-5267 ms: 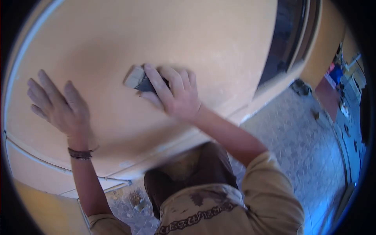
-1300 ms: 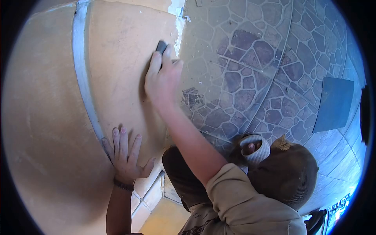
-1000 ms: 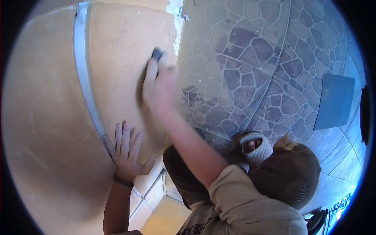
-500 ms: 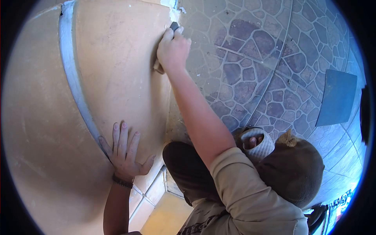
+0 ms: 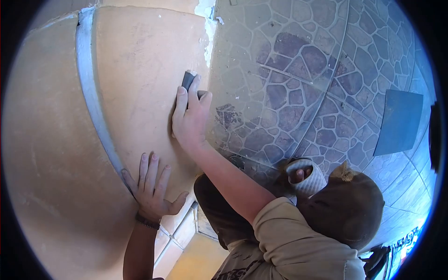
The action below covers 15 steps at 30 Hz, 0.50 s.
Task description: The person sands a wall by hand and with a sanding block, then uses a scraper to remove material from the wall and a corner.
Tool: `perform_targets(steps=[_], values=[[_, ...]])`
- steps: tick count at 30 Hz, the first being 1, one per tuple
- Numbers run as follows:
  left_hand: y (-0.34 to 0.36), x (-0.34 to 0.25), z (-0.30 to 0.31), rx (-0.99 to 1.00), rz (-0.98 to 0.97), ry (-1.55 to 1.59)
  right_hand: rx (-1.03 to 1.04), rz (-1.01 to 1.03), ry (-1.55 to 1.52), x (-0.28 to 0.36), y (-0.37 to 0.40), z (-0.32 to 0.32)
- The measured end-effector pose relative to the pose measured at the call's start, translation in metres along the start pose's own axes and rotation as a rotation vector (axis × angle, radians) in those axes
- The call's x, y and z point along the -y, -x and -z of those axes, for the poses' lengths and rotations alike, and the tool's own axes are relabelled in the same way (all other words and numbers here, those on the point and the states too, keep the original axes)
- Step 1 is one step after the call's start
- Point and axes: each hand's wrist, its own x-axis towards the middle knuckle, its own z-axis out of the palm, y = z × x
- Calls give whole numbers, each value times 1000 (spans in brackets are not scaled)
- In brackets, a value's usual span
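Observation:
Against the tan wall, my left hand lies flat with its fingers spread, beside a grey-white strip that runs down the wall. My right hand is wrapped round a dark tool near the wall's right edge. The tool's tip touches or nearly touches the wall surface; most of its body is hidden by my fingers. Close above it, a patch of white material runs along the edge where wall and floor meet.
Stone-patterned flooring spreads to the right, with a grey-blue flat sheet on it. My foot in a light sandal and my dark-trousered knee are at the lower right. Pale tiles show below.
My right hand has moved down and slightly left along the wall with the tool. My left hand stays on the wall, a little lower in the view. More of the white patch shows.

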Motion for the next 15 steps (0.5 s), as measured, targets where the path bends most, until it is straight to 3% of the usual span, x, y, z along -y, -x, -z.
perform_targets(steps=[3,5,11,15], values=[[3,2,-4,-13,8,24,-53,95,51,-11,-45,-3],[2,0,-1,21,10,-11,119,81,130,-16,-112,8],[0,1,0,-7,22,39,-8,136,16,-19,-24,2],[0,-2,1,2,27,-4,-63,154,191,-16,-52,24]])
